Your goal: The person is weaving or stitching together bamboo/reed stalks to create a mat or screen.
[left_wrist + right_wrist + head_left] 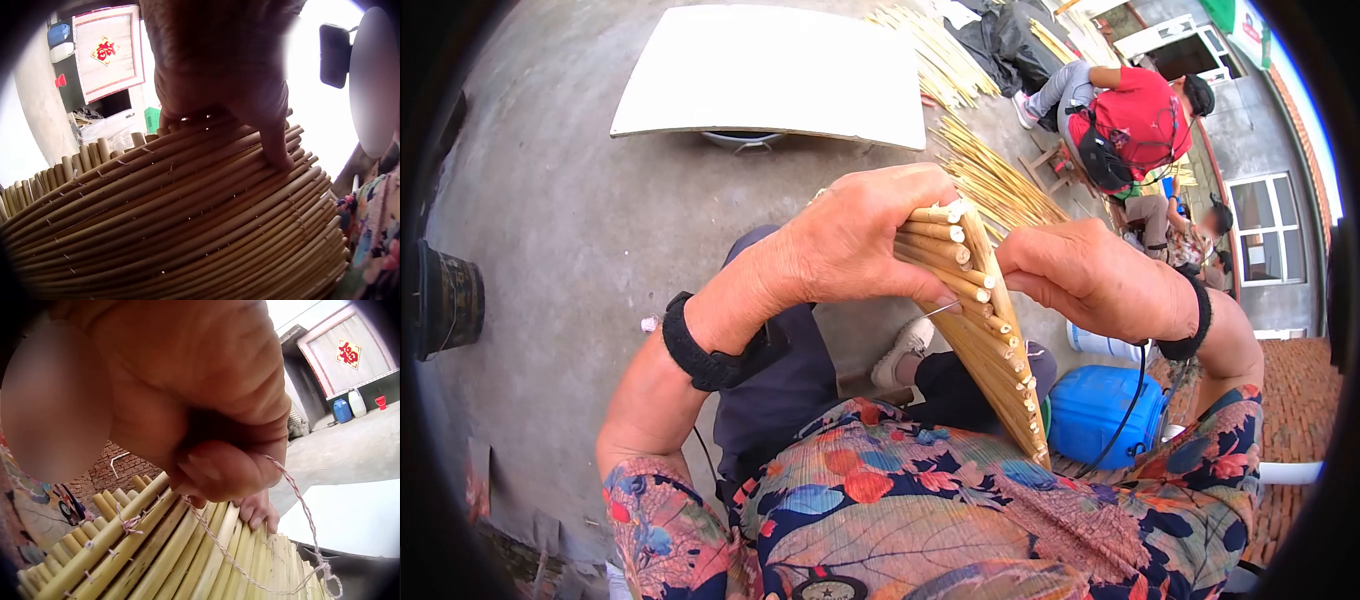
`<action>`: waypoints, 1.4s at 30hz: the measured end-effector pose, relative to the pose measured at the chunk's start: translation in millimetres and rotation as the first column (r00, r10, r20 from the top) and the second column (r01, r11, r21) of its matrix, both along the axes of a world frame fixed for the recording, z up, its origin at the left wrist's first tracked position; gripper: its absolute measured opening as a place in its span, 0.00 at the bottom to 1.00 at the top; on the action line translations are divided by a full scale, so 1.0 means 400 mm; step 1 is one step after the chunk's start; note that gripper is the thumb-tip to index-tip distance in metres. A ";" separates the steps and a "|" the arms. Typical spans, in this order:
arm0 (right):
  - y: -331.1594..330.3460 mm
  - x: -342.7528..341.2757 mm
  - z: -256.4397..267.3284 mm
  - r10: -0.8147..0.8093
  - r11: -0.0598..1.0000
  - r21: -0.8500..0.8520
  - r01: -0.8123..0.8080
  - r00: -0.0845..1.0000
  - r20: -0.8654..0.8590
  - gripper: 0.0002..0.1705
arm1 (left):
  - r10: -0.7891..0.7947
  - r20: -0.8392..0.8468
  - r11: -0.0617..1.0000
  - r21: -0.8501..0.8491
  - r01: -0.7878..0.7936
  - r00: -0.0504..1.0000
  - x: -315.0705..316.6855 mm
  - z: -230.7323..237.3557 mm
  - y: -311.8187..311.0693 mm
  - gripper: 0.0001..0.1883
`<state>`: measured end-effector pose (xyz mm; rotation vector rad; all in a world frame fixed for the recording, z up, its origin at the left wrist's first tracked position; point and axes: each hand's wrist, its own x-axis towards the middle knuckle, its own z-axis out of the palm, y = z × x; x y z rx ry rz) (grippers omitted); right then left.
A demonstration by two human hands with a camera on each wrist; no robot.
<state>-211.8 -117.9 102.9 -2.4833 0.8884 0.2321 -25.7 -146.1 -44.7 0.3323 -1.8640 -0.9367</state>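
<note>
A panel of yellow-brown plant stalks, laid side by side and stitched with thread, stands over the person's lap, cut ends facing up in the head view. My left hand grips its upper edge, the thumb pressed near the stalk ends. By that thumb a thin, needle-like metal piece sticks out. In the left wrist view the fingers lie over the stitched stalks. On the panel's other side, my right hand pinches red-and-white twine between thumb and curled fingers. The twine hangs in a loop across the stalks, knotted low down.
A large white board lies over a basin ahead. Loose stalks cover the ground beyond the panel. A blue barrel stands at the right, a black bucket far left. A person in a red shirt sits at upper right.
</note>
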 end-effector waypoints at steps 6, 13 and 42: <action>0.014 0.013 0.003 -0.096 0.994 0.038 0.098 0.994 -0.052 0.08 | 0.023 0.007 1.000 -0.019 -0.022 1.000 0.001 -0.003 -0.003 0.25; 0.029 0.010 -0.040 -0.105 0.994 0.030 0.102 0.989 0.108 0.31 | 0.010 -0.015 1.000 -0.015 -0.011 1.000 0.001 -0.002 0.000 0.24; 0.293 -0.254 0.167 -0.278 0.751 -0.615 0.242 0.960 0.038 0.11 | -0.002 0.013 0.994 0.108 0.001 1.000 -0.243 0.144 -0.014 0.20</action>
